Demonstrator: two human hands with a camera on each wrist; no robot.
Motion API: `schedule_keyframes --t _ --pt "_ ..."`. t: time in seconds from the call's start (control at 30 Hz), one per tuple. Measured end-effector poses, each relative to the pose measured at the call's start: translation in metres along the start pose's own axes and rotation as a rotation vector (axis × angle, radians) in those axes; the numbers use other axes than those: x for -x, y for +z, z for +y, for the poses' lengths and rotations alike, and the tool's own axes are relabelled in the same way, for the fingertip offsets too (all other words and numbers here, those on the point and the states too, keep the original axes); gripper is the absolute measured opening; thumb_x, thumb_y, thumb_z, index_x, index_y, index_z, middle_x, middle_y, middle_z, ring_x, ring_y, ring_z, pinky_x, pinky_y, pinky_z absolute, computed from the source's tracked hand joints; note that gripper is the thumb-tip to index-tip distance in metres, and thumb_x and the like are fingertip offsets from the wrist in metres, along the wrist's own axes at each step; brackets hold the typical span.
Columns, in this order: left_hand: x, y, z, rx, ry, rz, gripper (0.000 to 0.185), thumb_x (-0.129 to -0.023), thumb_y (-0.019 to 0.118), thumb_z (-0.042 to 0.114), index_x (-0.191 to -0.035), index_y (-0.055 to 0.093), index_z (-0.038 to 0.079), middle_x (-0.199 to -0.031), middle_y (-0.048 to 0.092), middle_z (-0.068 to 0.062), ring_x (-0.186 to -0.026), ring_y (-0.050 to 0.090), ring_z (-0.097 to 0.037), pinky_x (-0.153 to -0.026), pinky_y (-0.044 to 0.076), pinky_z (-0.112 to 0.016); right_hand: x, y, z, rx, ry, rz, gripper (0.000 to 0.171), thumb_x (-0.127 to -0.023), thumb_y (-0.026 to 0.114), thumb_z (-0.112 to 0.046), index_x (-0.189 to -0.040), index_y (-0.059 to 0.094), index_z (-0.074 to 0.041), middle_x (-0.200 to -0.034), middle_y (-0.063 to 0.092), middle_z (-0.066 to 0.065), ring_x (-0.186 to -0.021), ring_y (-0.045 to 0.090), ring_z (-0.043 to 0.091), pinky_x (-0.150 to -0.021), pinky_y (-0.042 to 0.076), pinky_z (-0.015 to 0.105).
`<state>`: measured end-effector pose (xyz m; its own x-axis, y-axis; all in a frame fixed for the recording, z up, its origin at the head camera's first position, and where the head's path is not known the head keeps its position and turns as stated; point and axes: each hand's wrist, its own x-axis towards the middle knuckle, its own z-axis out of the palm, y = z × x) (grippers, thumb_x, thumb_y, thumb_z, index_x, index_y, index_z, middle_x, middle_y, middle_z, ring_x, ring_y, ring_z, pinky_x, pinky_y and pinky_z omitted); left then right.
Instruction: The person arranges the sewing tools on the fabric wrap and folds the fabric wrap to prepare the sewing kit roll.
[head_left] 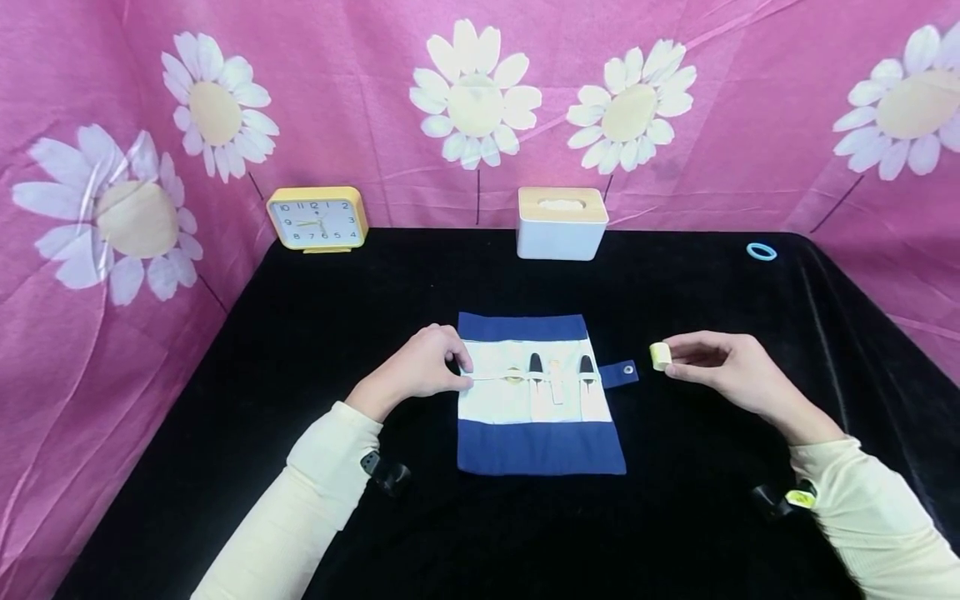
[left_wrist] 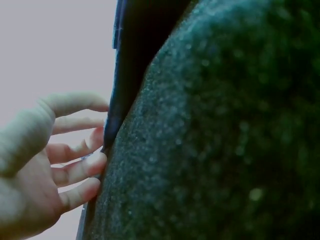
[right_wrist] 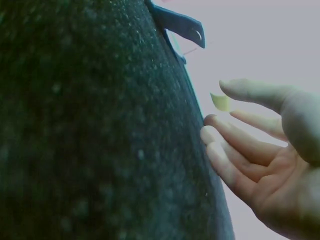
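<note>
Cream sleeves frame the bottom of the head view, each wrist carrying a small black camera, and both hands rest low on the black desk. Between them lies an unrolled blue-and-cream tool roll, flat and open, with a row of pockets across its pale middle band; two dark-tipped tools and a pale one stand in those pockets. A blue snap tab sticks out of its right edge.

Left hand: its grip is a light press, fingertips curled onto the roll's left edge at the pocket line, pinning the cloth. Right hand: a pinch of thumb and forefinger on a small yellow roll of tape, held just above the desk, near the snap tab but apart from it. In the right wrist view the fingers look loosely spread, and the tape shows only as a yellow sliver.

To do this well, I judge, the left hand should keep the cloth taut and flat so a pocket mouth stays open, and the tape should come in low, edge first, without snagging the tab.

A yellow clock, a white tissue box and a blue ring sit at the back.
</note>
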<state>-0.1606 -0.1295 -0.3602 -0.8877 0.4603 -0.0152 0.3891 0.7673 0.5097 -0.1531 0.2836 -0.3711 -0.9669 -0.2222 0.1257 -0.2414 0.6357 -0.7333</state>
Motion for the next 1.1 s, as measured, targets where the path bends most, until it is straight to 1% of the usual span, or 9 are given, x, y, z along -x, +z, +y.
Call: schedule_keyframes --t 0.13,0.3,0.53,0.67,0.77,0.9,1.1 --pt "0.001 0.0 0.0 -0.009 0.026 0.013 0.004 -0.073 0.076 0.019 -0.075 0.073 0.017 -0.09 0.064 0.004 -0.09 0.052 -0.016 -0.082 0.043 -0.03 -0.006 0.001 -0.01 0.01 0.003 0.038 0.031 -0.076 0.079 -0.019 -0.106 0.07 -0.012 -0.091 0.073 -0.004 -0.076 0.067 0.0 -0.064 0.051 0.016" --pt "0.002 0.0 0.0 -0.01 0.014 0.018 0.004 -0.072 0.075 0.018 -0.075 0.073 0.017 -0.09 0.063 0.005 -0.09 0.051 -0.015 -0.082 0.043 -0.03 -0.011 0.003 -0.021 0.01 -0.004 0.038 0.032 -0.077 0.078 -0.021 -0.106 0.07 -0.013 -0.092 0.073 -0.003 -0.077 0.067 0.0 -0.065 0.051 0.015" --pt "0.002 -0.001 -0.002 -0.02 0.029 0.034 0.004 -0.072 0.075 0.019 -0.074 0.072 0.017 -0.089 0.063 0.005 -0.088 0.051 -0.015 -0.081 0.043 -0.03 -0.017 0.006 -0.033 0.012 -0.023 0.007 0.031 -0.077 0.078 -0.023 -0.106 0.07 -0.014 -0.093 0.073 0.0 -0.078 0.067 0.002 -0.067 0.051 0.016" --pt "0.001 0.001 -0.002 -0.011 0.006 0.028 0.004 -0.072 0.075 0.018 -0.074 0.071 0.018 -0.09 0.063 0.005 -0.088 0.05 -0.015 -0.08 0.043 -0.03 -0.021 0.009 -0.04 0.014 -0.036 -0.005 0.031 -0.077 0.078 -0.023 -0.105 0.07 -0.014 -0.093 0.073 0.002 -0.079 0.067 0.002 -0.067 0.051 0.017" --pt "0.001 0.001 -0.002 -0.004 -0.001 0.026 0.004 -0.072 0.075 0.018 -0.074 0.071 0.017 -0.091 0.063 0.005 -0.089 0.05 -0.015 -0.079 0.043 -0.03 -0.024 0.012 -0.046 0.021 -0.076 -0.025 0.031 -0.077 0.078 -0.023 -0.105 0.07 -0.013 -0.093 0.073 0.005 -0.079 0.067 0.002 -0.067 0.051 0.016" --pt "0.001 0.001 -0.001 -0.014 0.007 0.025 0.005 -0.072 0.075 0.019 -0.074 0.071 0.018 -0.091 0.062 0.004 -0.088 0.05 -0.015 -0.08 0.043 -0.03 -0.029 0.018 -0.054 0.03 -0.113 -0.061 0.032 -0.078 0.077 -0.024 -0.106 0.07 -0.009 -0.093 0.072 0.009 -0.078 0.067 0.002 -0.067 0.051 0.016" --pt "0.001 0.002 -0.001 -0.022 0.018 0.02 0.006 -0.072 0.076 0.021 -0.073 0.07 0.018 -0.09 0.062 0.004 -0.087 0.05 -0.015 -0.079 0.042 -0.03 -0.035 0.031 -0.068 0.028 -0.088 -0.113 0.032 -0.079 0.077 -0.023 -0.105 0.069 -0.008 -0.093 0.072 0.008 -0.078 0.067 0.005 -0.065 0.053 0.021"
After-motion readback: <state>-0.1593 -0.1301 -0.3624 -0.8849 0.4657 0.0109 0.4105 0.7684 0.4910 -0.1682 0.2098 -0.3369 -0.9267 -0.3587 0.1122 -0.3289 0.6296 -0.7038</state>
